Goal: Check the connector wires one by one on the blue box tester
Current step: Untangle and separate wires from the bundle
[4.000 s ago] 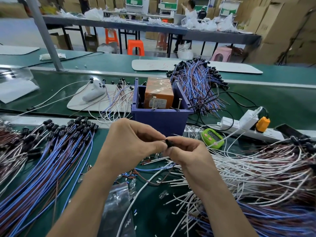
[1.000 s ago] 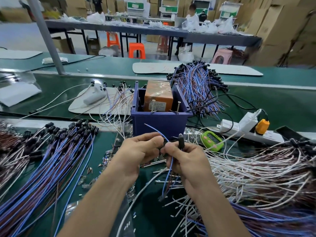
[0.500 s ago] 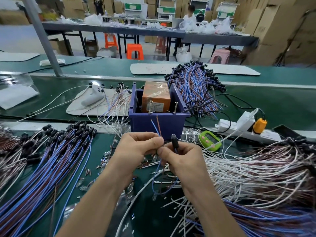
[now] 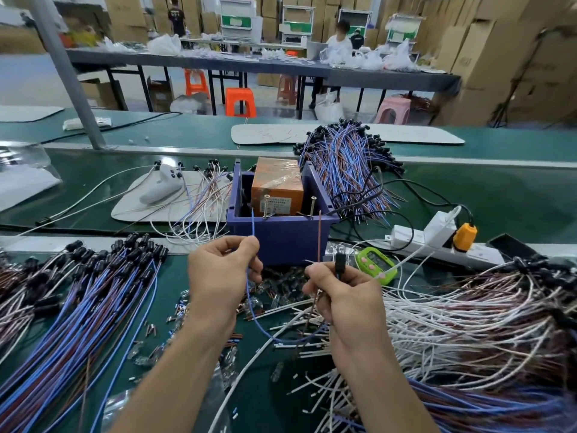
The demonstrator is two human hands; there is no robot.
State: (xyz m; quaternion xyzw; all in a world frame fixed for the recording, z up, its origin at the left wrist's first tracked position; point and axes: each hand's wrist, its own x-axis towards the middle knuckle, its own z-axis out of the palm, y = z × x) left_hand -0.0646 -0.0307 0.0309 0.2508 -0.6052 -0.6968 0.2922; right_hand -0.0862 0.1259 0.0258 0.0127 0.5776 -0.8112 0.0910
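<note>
The blue box tester [image 4: 281, 235] stands mid-table with an orange unit [image 4: 276, 185] inside and two upright screws on its front rim. My left hand [image 4: 221, 276] pinches the blue wire [image 4: 253, 223], whose tip points up near the left screw [image 4: 265, 206]. My right hand [image 4: 340, 295] pinches the brown wire [image 4: 319, 235], its tip up by the right screw [image 4: 312, 207], and also holds the black connector [image 4: 339, 265]. Both wires loop down below my hands.
A pile of blue and brown connector wires [image 4: 71, 301] lies at the left, white and brown ones [image 4: 484, 314] at the right, another bundle [image 4: 346, 170] behind the box. A white power strip [image 4: 437, 242], a green timer [image 4: 376, 260] and a white mat [image 4: 175, 198] lie nearby.
My hands have moved apart, spreading the blue and brown wire ends, and raised them toward the two screws on the box rim. Earlier both hands held the connector together.
</note>
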